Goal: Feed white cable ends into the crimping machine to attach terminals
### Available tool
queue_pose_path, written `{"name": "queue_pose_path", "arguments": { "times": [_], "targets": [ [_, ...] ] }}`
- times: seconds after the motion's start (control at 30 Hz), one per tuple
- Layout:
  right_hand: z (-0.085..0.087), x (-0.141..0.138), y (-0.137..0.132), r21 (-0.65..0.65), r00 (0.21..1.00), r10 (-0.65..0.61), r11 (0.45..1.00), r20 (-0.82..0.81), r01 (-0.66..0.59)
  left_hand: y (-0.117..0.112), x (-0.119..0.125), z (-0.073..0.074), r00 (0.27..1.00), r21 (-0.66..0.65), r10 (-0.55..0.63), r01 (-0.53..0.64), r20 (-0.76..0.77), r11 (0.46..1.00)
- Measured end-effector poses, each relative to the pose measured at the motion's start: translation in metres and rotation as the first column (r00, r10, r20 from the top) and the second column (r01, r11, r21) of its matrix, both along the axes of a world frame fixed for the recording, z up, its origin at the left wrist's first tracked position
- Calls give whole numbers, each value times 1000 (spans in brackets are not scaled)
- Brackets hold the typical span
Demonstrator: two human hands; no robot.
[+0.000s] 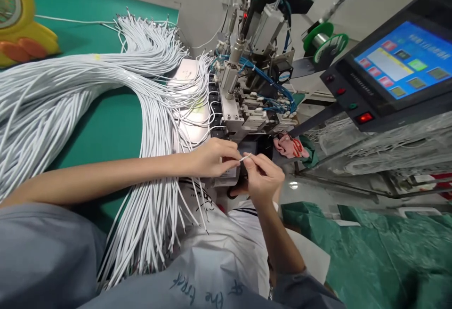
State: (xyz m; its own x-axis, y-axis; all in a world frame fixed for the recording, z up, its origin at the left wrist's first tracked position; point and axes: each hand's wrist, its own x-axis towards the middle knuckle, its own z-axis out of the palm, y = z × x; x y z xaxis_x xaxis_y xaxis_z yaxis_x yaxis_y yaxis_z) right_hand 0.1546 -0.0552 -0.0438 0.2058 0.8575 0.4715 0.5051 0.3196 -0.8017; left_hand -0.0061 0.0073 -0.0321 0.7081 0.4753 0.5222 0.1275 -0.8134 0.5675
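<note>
Both of my hands meet in front of the machine, holding a thin white cable (244,158) whose end pokes out between the fingertips. My left hand (215,157) pinches it from the left side, thumb against fingers. From the right, my right hand (264,174) pinches near the cable's tip; the fine wires there are too small to make out. Under my left forearm hangs a big bundle of white cables (155,144), draped over the table's edge with stripped ends dangling. Several single cables run to black clamps (215,106) along the machine (243,97).
A green mat (106,125) covers the table. More cable ends (148,31) lie at the back. A control screen (406,61) stands at the right, near a green spool of wire (323,43). A yellow toy-shaped object (31,31) sits at the far left. Green sheeting (374,252) lies lower right.
</note>
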Motion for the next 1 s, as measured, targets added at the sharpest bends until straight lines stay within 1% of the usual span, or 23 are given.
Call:
{"name": "queue_pose_path", "arguments": {
  "times": [0.03, 0.1, 0.13, 0.17, 0.2, 0.23, 0.27, 0.33, 0.37, 0.4, 0.43, 0.47, 0.53, 0.6, 0.63, 0.67, 0.7, 0.73, 0.77, 0.83, 0.9, 0.93, 1.0],
  "targets": [
    [4, 3, 2, 14, 995, 2, 1000, 96, -4, 2, -2, 2, 996, 98, 32, -24, -82, 995],
    [12, 10, 8, -14, 970, 65, 998, 233, -64, 7, -5, 5, 969, 273, 105, -41, -225, 961],
    [16, 12, 11, -45, 962, 109, 994, 251, -101, 9, -5, 7, 957, 316, 134, -47, -258, 948],
    [18, 14, 15, -70, 963, 138, 990, 233, -125, 11, -5, 8, 956, 317, 148, -63, -252, 946],
    [19, 14, 18, -90, 971, 150, 987, 187, -135, 12, -4, 9, 966, 275, 145, -83, -213, 958],
    [18, 12, 20, -98, 983, 140, 987, 121, -128, 12, -3, 9, 980, 198, 134, -104, -147, 975],
    [15, 9, 22, -97, 993, 113, 989, 43, -109, 11, -1, 9, 990, 103, 121, -113, -68, 988],
    [8, 0, 23, -76, 995, 45, 996, -92, -52, 10, 3, 8, 994, -77, 93, -88, 63, 993],
    [4, -4, 23, -62, 992, 12, 998, -126, -20, 9, 4, 7, 992, -134, 84, -71, 95, 988],
    [1, -6, 22, -44, 992, -20, 999, -128, 15, 9, 5, 7, 991, -160, 82, -65, 104, 985],
    [0, -8, 21, -23, 994, -50, 999, -100, 48, 10, 4, 6, 992, -153, 84, -70, 90, 986],
    [0, -8, 21, -2, 997, -69, 998, -45, 69, 11, 4, 6, 995, -109, 88, -82, 49, 991],
    [3, -3, 22, 20, 993, -56, 998, 103, 54, 16, 0, 6, 990, 87, 116, -108, -84, 990],
    [9, 4, 26, -20, 967, 36, 999, 250, -32, 21, -3, 6, 958, 319, 160, -78, -238, 944],
    [12, 7, 29, -57, 948, 95, 995, 304, -81, 24, -5, 7, 937, 402, 183, -51, -296, 914],
    [14, 10, 32, -89, 932, 143, 989, 332, -121, 25, -6, 6, 921, 447, 201, -33, -333, 894],
    [15, 10, 34, -107, 926, 174, 983, 334, -146, 26, -6, 6, 913, 454, 211, -32, -350, 891],
    [15, 10, 37, -111, 933, 182, 982, 310, -155, 27, -5, 5, 912, 424, 215, -52, -348, 904],
    [14, 8, 38, -103, 949, 169, 984, 266, -146, 27, -5, 4, 920, 362, 213, -85, -328, 928],
    [8, 3, 40, -93, 982, 105, 992, 159, -91, 26, -2, 1, 948, 179, 185, -141, -258, 974],
    [-2, 1, 43, -122, 996, 48, 992, 70, -39, 27, -1, -2, 967, 29, 130, -127, -218, 991],
    [-8, 1, 44, -152, 999, 40, 988, 34, -34, 28, 0, -3, 965, 0, 112, -115, -236, 993],
    [-22, 6, 50, -238, 998, 54, 969, -31, -60, 32, -1, -5, 932, 15, 131, -134, -339, 991]
  ]
}}
